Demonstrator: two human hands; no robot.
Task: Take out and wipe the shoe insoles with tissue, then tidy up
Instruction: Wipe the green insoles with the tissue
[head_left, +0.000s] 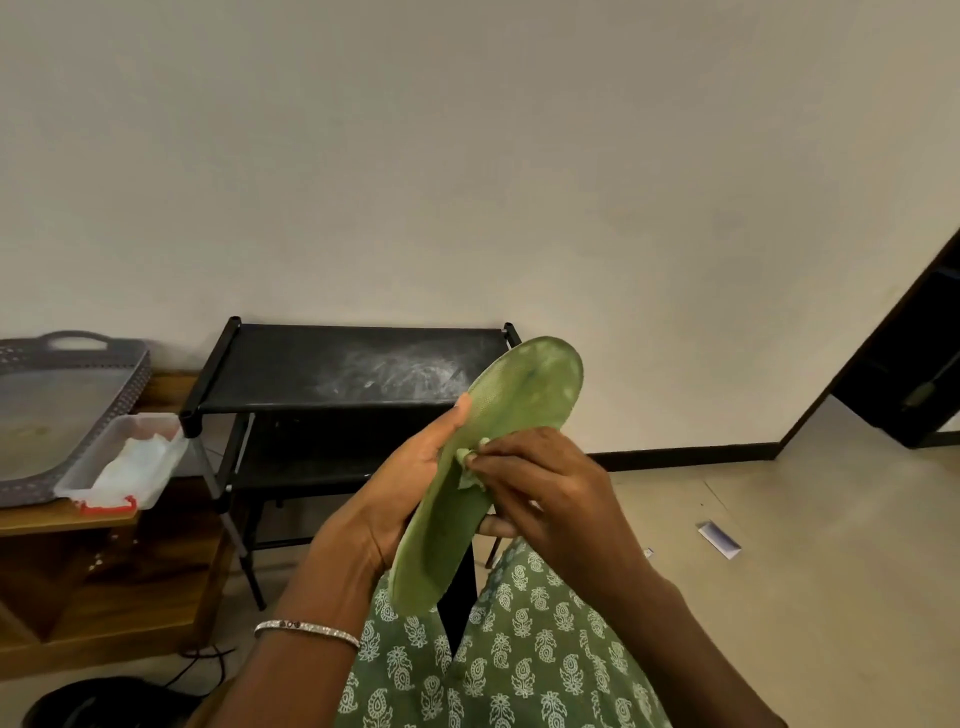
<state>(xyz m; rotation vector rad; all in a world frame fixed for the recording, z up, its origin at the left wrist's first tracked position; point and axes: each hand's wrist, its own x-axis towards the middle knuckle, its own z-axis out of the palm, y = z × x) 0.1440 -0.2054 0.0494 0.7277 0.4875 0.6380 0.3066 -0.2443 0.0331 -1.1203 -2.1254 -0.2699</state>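
A pale wall stands behind a dusty black rack (337, 364). In front of it, the left hand (400, 488) grips a green insole (498, 410) above the lap. The right hand (550, 483) pinches a small tissue wad (469, 466) against its middle. At the tabletop's (62, 519) right edge, a clear box (70, 480) holds white tissues (137, 460). It touches a grey tray (132, 384), cut off at the left.

Dim, warm, soft light; sharp centre, wide-angle bending at edges.
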